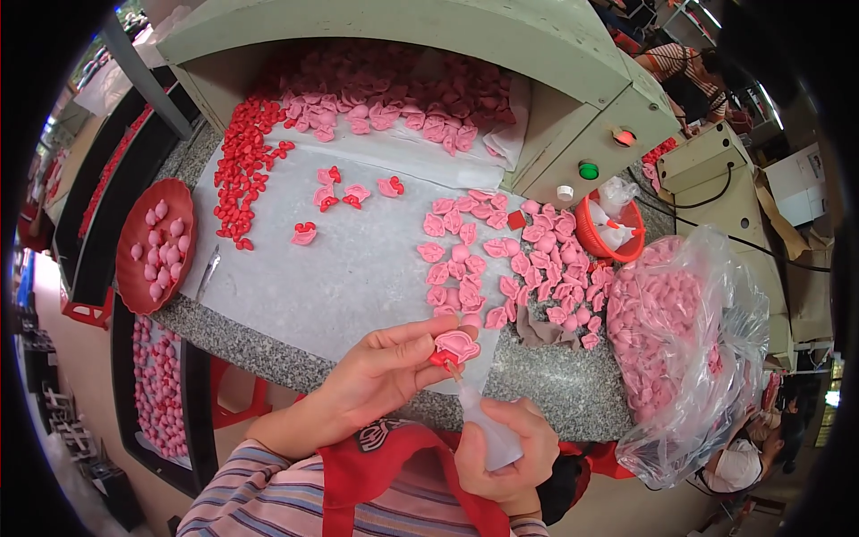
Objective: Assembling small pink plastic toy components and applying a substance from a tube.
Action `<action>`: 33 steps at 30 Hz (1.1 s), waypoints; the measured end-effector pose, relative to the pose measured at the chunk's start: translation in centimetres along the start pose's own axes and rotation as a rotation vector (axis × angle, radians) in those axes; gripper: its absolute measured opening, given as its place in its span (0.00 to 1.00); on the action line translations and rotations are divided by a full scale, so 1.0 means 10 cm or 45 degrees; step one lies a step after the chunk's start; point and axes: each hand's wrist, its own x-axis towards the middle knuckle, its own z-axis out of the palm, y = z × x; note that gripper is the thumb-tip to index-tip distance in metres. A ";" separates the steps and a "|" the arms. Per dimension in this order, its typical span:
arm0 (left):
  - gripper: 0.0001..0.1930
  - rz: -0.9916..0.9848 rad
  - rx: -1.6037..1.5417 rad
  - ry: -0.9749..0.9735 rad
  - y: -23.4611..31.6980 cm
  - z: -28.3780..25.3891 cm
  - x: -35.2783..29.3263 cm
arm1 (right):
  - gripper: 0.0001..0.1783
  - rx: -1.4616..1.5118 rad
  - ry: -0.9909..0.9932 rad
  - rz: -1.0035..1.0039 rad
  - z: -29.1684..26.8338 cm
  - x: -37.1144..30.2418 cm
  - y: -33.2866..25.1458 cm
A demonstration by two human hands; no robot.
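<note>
Left hand [385,360] pinches pink piece [458,345] by its edge. Right hand [512,452] wraps squeeze bottle [494,437], nozzle [455,371] at piece's near side, contact unclear. Loose pink pieces [438,274] beyond hands.

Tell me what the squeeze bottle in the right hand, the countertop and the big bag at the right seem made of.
Squeeze bottle: probably soft plastic, smooth, judging by its milky translucence. Countertop: granite or a look-alike, given the grey speckling; polish unclear. Bag: apparently thin plastic film, glossy, since it is see-through, creased and glinting.
</note>
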 end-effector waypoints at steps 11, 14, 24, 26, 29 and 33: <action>0.20 -0.018 0.028 -0.035 -0.02 0.03 0.01 | 0.16 0.020 0.015 -0.011 -0.02 0.00 0.04; 0.20 -0.023 0.035 -0.022 -0.01 0.05 0.01 | 0.15 0.002 0.012 -0.023 -0.03 0.02 0.03; 0.21 -0.043 0.080 -0.037 -0.01 0.09 0.02 | 0.15 0.029 0.025 -0.015 -0.06 0.04 0.02; 0.21 -0.043 0.074 -0.052 -0.02 0.09 0.03 | 0.15 0.027 0.032 -0.011 -0.08 0.03 0.02; 0.21 -0.057 0.073 -0.046 -0.03 0.08 0.03 | 0.15 0.018 0.023 -0.012 -0.10 0.04 0.01; 0.21 -0.057 0.082 -0.046 -0.04 0.11 0.03 | 0.14 0.031 0.028 -0.016 -0.11 0.05 0.01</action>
